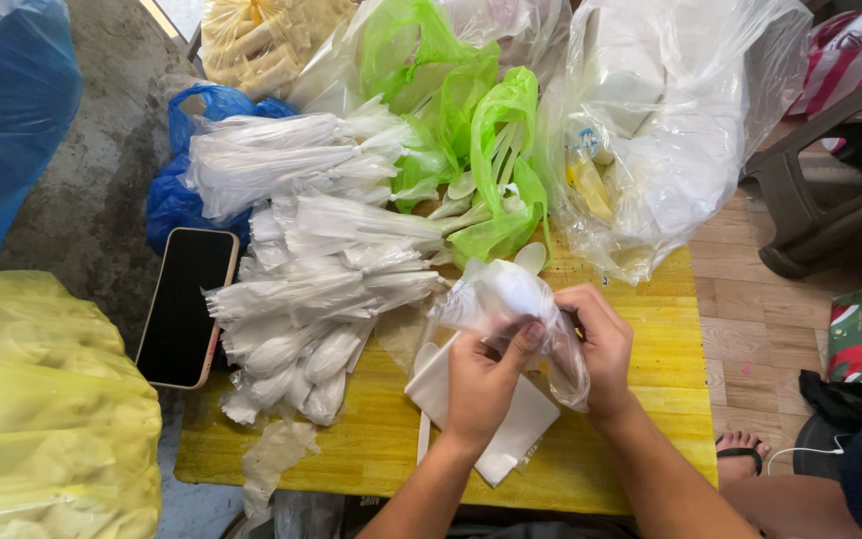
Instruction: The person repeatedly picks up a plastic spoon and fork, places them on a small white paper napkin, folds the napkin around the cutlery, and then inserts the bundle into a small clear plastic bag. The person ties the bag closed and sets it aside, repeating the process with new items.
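We see two hands: the left hand [486,374] and right hand [601,349] both pinch one clear bag [501,299] over the yellow table [650,399]. One phone [184,304] lies at the left, one napkin [521,429] beneath the hands.

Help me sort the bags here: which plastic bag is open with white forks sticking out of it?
The bright green bag behind the hands: white forks poke from its mouth, while the clear bag beside it holds other goods.
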`<action>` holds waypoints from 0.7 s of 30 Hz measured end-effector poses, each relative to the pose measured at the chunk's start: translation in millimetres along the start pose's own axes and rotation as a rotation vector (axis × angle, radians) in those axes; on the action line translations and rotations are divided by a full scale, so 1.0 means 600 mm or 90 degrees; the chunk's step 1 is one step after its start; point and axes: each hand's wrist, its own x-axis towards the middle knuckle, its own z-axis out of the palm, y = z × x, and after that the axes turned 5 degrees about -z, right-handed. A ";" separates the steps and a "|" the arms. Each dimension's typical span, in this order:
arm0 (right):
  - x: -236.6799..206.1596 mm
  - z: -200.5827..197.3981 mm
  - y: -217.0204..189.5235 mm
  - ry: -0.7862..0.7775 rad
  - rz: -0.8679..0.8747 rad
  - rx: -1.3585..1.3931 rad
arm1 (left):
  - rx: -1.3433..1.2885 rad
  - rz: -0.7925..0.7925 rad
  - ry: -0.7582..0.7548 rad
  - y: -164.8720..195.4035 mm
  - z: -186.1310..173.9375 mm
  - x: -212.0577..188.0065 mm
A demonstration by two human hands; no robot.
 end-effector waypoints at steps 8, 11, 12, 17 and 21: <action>0.000 0.007 -0.006 -0.066 -0.017 0.009 | 0.027 0.093 0.054 0.061 -0.036 0.020; -0.005 0.010 -0.001 -0.074 0.015 0.002 | 0.015 0.099 0.059 0.050 -0.010 0.014; -0.006 0.010 0.004 -0.074 0.027 -0.003 | 0.004 0.117 0.055 0.047 -0.004 0.013; -0.010 -0.010 0.055 -0.213 0.120 0.069 | -0.015 0.122 0.144 0.077 -0.054 0.033; 0.012 -0.051 0.090 -0.234 0.206 0.078 | -0.063 0.204 0.264 0.149 -0.133 0.043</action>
